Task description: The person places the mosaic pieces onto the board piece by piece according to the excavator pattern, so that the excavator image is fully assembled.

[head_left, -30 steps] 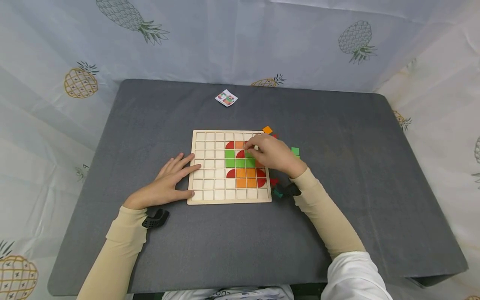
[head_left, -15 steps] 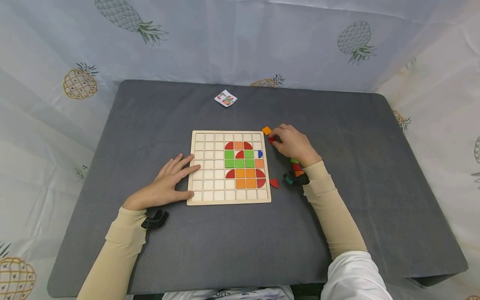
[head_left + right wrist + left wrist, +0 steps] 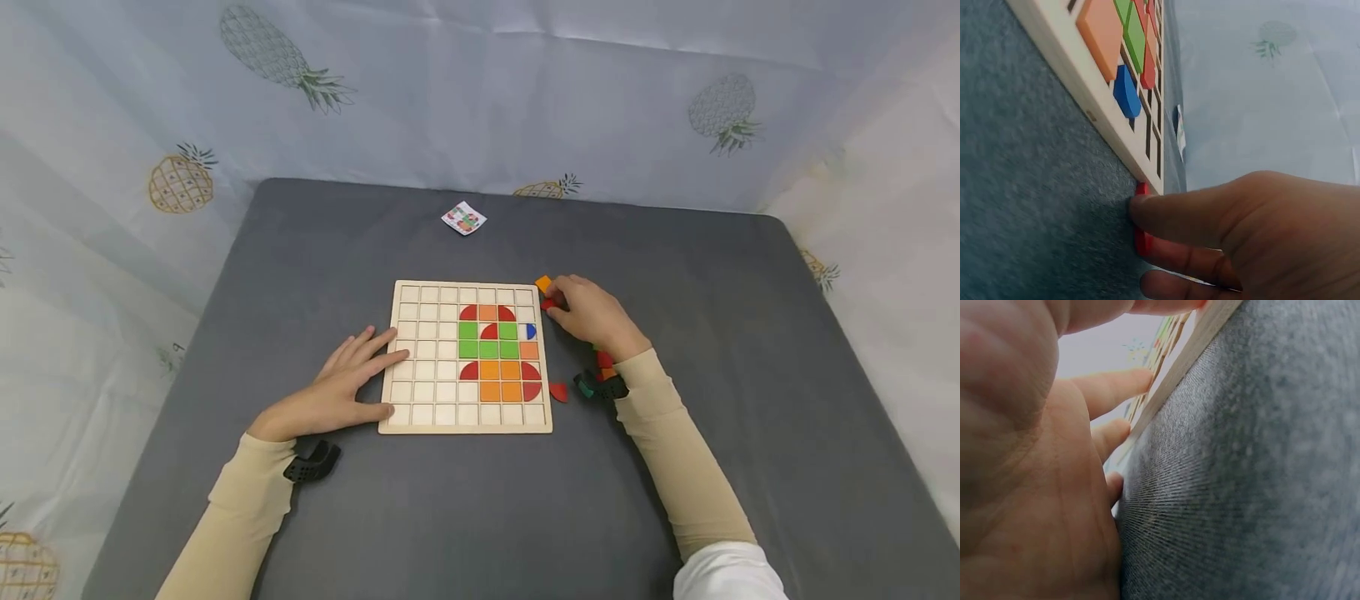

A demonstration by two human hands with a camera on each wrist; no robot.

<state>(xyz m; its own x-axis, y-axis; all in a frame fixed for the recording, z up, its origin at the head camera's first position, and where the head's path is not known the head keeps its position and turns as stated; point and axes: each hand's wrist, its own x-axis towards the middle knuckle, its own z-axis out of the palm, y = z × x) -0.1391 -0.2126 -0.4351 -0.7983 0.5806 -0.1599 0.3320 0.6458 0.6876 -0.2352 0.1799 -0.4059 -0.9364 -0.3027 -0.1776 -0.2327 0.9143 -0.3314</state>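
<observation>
My left hand lies with fingers spread against the left edge of a wooden grid board. Its fingertips overlap the rim. By the board's far right corner, my right hand pinches a small red tile between thumb and finger, low at the cloth. The tile's full shape is covered by the fingers. Red, green and orange tiles fill several cells on the right half of the board. A small blue half-round tile sits in a cell near the right edge, above a light orange square.
An orange square tile lies at the far right corner, close to my right fingers. A red quarter-round tile rests beside the right edge. More red and orange tiles are partly hidden by my right wrist. A pattern card lies behind the board.
My right hand has moved off the board to the red tile at its right, uncovering the blue tile. The left hand stays in place. The head view has tilted slightly.
</observation>
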